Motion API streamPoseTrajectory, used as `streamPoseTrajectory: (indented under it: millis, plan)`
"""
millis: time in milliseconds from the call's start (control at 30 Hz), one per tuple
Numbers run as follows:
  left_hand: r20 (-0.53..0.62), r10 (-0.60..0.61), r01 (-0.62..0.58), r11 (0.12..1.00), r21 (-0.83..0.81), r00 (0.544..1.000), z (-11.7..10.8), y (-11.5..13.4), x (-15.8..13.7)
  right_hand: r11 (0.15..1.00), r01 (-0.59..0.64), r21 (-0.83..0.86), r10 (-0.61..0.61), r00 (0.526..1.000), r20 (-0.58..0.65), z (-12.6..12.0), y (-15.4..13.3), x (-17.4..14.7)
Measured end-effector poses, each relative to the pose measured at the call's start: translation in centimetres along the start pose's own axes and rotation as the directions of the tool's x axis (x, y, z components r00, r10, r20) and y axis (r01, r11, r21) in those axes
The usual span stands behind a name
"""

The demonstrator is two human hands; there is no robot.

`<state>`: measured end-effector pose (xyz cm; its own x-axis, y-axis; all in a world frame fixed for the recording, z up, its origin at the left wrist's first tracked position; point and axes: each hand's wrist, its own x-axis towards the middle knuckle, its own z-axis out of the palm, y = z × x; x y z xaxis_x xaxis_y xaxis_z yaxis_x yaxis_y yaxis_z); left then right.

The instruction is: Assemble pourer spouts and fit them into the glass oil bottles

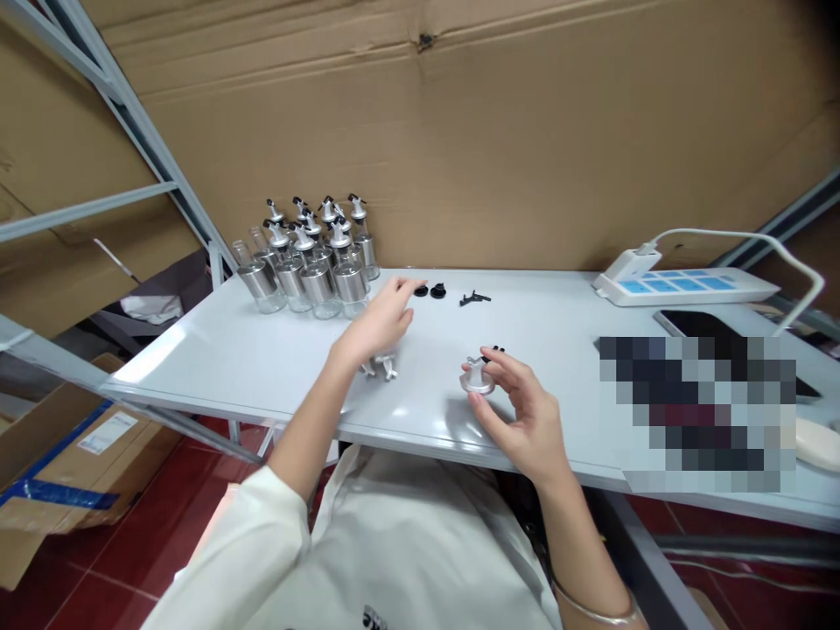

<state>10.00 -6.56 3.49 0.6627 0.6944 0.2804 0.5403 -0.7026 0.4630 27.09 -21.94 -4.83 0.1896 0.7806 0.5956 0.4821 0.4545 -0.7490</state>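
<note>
So the right hand [525, 411] has a silver spout [478, 378] pinched between thumb and forefinger, over the middle of the worktop [557, 324], closer to the front edge than the back; can't tell if its base is touching down. There's a small black part at the top of it, by the fingertips. Left hand [388, 313] is palm down with fingers loosely stretched and thumb apart, right at two round black caps [438, 290] near the back edge; can't tell if it's touching one. Just right of those sit some thin black levers [475, 298]. A few more silver spouts [384, 366] lie partly hidden by the left wrist, toward the front edge. Bottles [318, 289] crowd the back left corner, most with spouts on, and a white power strip [689, 287] runs along the back edge toward the right corner.
</note>
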Motion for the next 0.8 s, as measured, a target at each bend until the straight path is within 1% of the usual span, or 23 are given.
streamPoseTrajectory:
  millis: [67,133,200,267,400,500,600,700,800]
  plan:
    - [0.046,-0.092,0.082,0.981,0.173,0.995,-0.2,-1.4,3.2,1.0,-0.005,-0.006,0.005,1.0,-0.003,0.0,0.0,0.0]
    - [0.12,-0.172,0.125,0.938,0.322,0.978,0.3,-2.7,5.9,1.0,-0.009,-0.017,0.009,1.0,-0.014,0.0,-0.1,0.1]
    - [0.128,-0.224,0.163,0.915,0.37,0.966,1.0,-3.8,7.6,0.999,-0.007,-0.038,0.006,1.0,-0.024,0.0,-0.4,0.2]
    - [0.118,-0.266,0.201,0.896,0.395,0.957,1.6,-4.6,8.6,0.998,-0.002,-0.061,0.0,1.0,-0.032,0.0,-0.6,0.3]
    - [0.116,-0.325,0.247,0.867,0.433,0.938,2.1,-5.8,9.1,0.997,-0.003,-0.083,0.0,0.999,-0.04,0.0,-0.8,0.4]
    - [0.105,-0.332,0.256,0.862,0.437,0.937,2.2,-6.2,9.1,0.997,-0.009,-0.077,0.005,0.999,-0.043,0.0,-0.8,0.4]
    - [0.079,-0.32,0.26,0.869,0.421,0.944,2.0,-6.1,9.0,0.999,-0.012,-0.053,0.008,0.997,-0.079,0.1,-0.7,0.4]
    - [0.046,-0.283,0.245,0.89,0.384,0.958,1.3,-5.2,8.5,0.999,-0.035,-0.022,0.032,0.992,-0.125,0.2,-0.7,0.5]
    - [0.023,-0.217,0.198,0.924,0.327,0.976,0.3,-3.0,6.9,0.998,-0.048,0.03,0.053,0.985,-0.163,0.3,-0.9,0.5]
